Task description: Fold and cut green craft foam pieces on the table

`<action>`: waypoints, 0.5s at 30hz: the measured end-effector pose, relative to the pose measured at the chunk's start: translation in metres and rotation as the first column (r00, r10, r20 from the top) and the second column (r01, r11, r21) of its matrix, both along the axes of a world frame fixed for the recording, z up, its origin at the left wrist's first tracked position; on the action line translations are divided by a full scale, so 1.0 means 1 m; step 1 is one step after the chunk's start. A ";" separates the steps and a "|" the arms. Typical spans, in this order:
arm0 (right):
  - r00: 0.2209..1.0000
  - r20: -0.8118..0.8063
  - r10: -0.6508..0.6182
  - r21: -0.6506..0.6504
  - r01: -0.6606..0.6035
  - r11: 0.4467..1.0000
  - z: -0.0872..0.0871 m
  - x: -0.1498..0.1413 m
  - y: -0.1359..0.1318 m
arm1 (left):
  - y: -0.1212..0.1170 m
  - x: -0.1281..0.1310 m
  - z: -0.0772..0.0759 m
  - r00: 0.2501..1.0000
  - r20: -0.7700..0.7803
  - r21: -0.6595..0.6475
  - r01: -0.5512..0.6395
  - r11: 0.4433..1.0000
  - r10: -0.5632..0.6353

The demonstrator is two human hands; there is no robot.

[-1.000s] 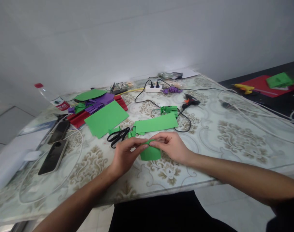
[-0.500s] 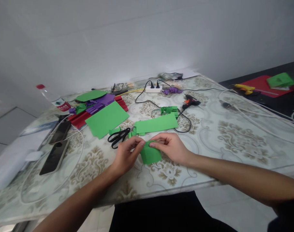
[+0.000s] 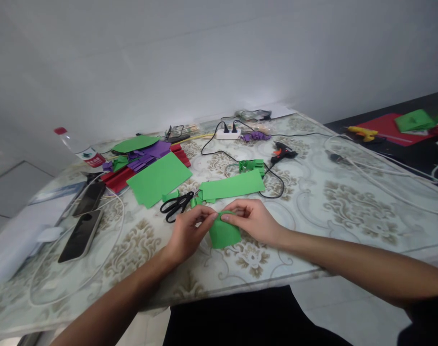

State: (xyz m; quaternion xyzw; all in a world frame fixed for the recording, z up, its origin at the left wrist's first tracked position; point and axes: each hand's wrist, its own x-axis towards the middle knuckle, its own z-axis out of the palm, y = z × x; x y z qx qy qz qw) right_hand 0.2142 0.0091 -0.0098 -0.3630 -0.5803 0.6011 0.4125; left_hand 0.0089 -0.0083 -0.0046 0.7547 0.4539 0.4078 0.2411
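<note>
A small piece of green paper (image 3: 225,234) hangs between my two hands near the front of the table. My left hand (image 3: 193,229) pinches its upper left edge between thumb and fingers. At the upper right edge my right hand (image 3: 254,221) pinches the same piece, its thumb lying across the front. Just beyond the hands lies a long green paper strip (image 3: 233,186). Black-handled scissors (image 3: 176,206) rest to the left of the strip, their blades partly covered by green scraps.
Green sheets (image 3: 159,178) and purple and red paper lie at the left. Two phones (image 3: 82,235) and a bottle (image 3: 83,151) stand or lie farther left. A black glue gun (image 3: 283,151) and a power strip (image 3: 229,133) sit behind, with cords across the patterned tablecloth (image 3: 348,202).
The thumbs have drawn slightly closer together on the green paper, and its lower edge hangs a little lower. Otherwise the scene looks the same.
</note>
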 end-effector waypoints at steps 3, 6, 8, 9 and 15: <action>0.999 0.038 0.009 0.037 -0.010 0.999 0.003 0.000 -0.001 | -0.001 0.001 0.000 0.999 -0.011 0.013 0.039 0.999 -0.039; 0.998 0.058 0.010 0.054 -0.013 0.998 0.005 0.000 -0.002 | -0.002 0.001 -0.001 0.997 -0.021 0.030 0.070 0.997 -0.070; 0.998 0.063 0.015 0.050 -0.018 0.999 0.006 0.000 -0.002 | -0.002 0.001 -0.001 0.997 -0.022 0.037 0.075 0.996 -0.075; 0.998 0.065 0.017 0.048 -0.020 0.999 0.007 -0.001 -0.002 | -0.002 0.001 -0.002 0.997 -0.019 0.037 0.072 0.997 -0.072; 0.998 0.058 0.031 0.037 -0.034 0.999 0.005 -0.001 -0.001 | -0.002 0.001 -0.002 0.999 -0.004 0.013 0.040 0.999 -0.040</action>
